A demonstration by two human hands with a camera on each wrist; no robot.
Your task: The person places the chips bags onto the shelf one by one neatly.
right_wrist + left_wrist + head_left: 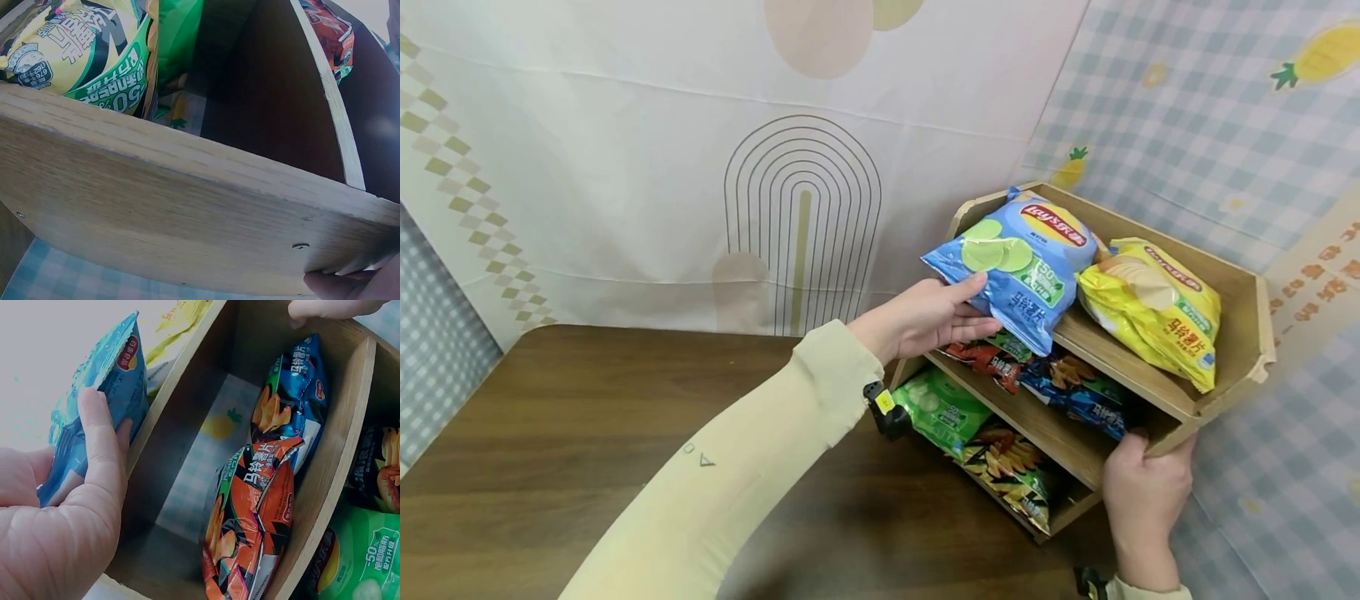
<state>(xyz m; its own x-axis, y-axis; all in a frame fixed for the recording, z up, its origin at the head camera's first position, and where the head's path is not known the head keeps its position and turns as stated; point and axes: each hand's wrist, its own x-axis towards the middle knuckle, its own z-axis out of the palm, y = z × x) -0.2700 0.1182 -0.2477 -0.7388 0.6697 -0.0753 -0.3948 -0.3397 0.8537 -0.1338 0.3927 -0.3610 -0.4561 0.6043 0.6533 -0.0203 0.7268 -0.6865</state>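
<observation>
My left hand (925,321) pinches the lower corner of a blue Lay's potato chip bag (1026,250), thumb on the front and fingers underneath. The bag leans at the left of the top level of a wooden shelf (1108,342), its lower end jutting past the front edge. In the left wrist view, fingers (100,437) wrap the side of this blue bag. A yellow chip bag (1153,304) lies on the same level to the right. With my right hand (1147,483) I grip the shelf's right side panel (187,200).
Orange-red (250,519) and dark blue (294,400) chip bags lie on the middle level. The bottom level holds a green bag (942,408) and a black-and-yellow one (1007,471). The shelf stands angled on a brown wooden table (550,467), near the patterned cloth walls (1195,108).
</observation>
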